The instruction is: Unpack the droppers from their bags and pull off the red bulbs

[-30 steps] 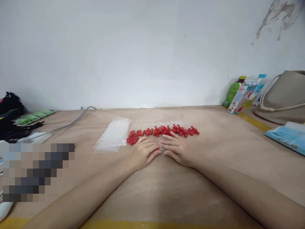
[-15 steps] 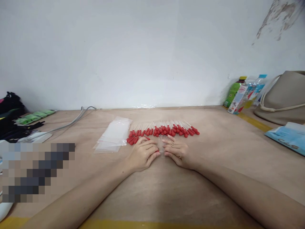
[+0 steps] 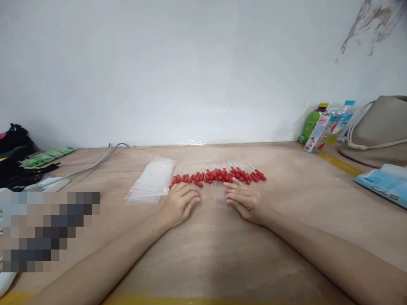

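From my remote seat I see the clear plastic piece [image 3: 219, 195], glassy and faintly streaked lengthwise, lying between the hands, just this side of the red-tipped sticks [image 3: 219, 174]. My right hand [image 3: 246, 203] has bent fingers at its edge; pinching or merely touching, I can't tell. My left hand [image 3: 179, 205] curls, red showing at a fingertip, its grip unclear.

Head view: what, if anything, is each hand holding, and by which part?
The right hand touches the clear plastic at its right edge; whether it grips cannot be told. Whether the left hand holds anything cannot be told either.
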Tool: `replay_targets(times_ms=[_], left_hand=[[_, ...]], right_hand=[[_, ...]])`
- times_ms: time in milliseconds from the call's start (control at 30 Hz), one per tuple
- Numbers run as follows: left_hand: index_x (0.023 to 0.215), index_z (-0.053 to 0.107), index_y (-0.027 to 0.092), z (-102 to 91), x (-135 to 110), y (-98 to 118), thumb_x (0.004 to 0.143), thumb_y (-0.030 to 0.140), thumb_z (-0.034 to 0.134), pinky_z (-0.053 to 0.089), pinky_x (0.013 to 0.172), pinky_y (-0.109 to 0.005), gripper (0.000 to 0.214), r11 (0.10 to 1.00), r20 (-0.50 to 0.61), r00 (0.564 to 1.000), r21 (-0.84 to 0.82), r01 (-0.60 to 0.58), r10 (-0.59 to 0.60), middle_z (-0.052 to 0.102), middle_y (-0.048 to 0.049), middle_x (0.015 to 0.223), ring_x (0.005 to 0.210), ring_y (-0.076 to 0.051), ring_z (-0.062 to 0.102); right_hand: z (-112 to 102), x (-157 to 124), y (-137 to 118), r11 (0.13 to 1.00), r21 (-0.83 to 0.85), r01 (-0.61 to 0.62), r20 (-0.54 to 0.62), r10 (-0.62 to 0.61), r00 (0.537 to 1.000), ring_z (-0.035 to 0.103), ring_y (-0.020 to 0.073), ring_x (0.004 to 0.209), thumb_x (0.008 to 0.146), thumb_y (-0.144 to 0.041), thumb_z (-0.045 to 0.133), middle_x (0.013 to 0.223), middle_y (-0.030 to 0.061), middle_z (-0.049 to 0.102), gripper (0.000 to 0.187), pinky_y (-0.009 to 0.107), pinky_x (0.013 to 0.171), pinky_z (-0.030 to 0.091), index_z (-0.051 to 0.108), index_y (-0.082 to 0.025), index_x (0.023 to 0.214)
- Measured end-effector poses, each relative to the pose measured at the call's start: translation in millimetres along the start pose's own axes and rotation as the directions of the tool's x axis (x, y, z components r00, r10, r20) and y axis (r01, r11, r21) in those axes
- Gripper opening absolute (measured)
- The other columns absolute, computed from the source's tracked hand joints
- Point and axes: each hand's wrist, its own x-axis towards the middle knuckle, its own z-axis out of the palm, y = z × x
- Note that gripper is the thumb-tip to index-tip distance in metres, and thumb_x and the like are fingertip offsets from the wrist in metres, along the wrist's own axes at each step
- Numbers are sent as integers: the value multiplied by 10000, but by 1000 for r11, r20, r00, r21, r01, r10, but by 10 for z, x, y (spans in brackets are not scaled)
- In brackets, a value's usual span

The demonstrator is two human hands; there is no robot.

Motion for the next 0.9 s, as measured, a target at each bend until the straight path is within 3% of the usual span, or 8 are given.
replay_targets(times_ms=[133,200,300,567,733,900], left_hand=[[908,616,183,-144,-3,-241,860,274,409,450,709,-291,231,962,-98,958,2,272,-271,518,-61,857,797,-166,524],[944,613,183,-192,-3,-313,849,257,402,456,685,-289,244,930,-65,930,34,365,-363,505,-51,833,758,-162,533],[975,588,189,-197,-13,-363,824,226,409,454,681,-290,237,900,-22,904,81,428,-427,521,-40,841,725,-157,545],[902,526,169,-142,-32,-423,786,311,481,441,655,-292,189,872,-20,878,108,478,-479,560,-42,816,729,-176,545],[872,554,172,-164,31,-325,778,337,499,412,754,-324,198,916,-84,935,184,355,-345,560,-42,810,828,-201,507],[856,596,189,-60,210,-190,764,379,520,391,767,-351,224,937,3,964,235,259,-268,545,-52,833,846,-217,481]], right_hand=[[-58,25,43,972,-126,-198,-38,195,980,574,157,726,838,-224,493,722,30,648,146,329,704,423,634,-189,855],[-53,35,50,945,-194,-262,-41,259,965,515,136,613,844,-264,487,617,12,600,175,308,639,372,647,-196,858],[-27,36,55,925,-225,-308,-56,303,951,493,131,610,854,-259,456,612,19,578,219,298,638,335,645,-171,921],[-7,19,70,911,-257,-321,-62,316,947,499,134,633,835,-213,445,639,24,583,223,297,666,317,639,-158,932],[3,27,71,892,-283,-352,-85,343,936,518,140,639,802,-186,456,646,23,593,223,306,693,312,631,-156,939],[-7,38,53,872,-288,-396,-79,390,917,527,140,636,756,-170,473,663,18,609,204,306,703,306,619,-156,898]])
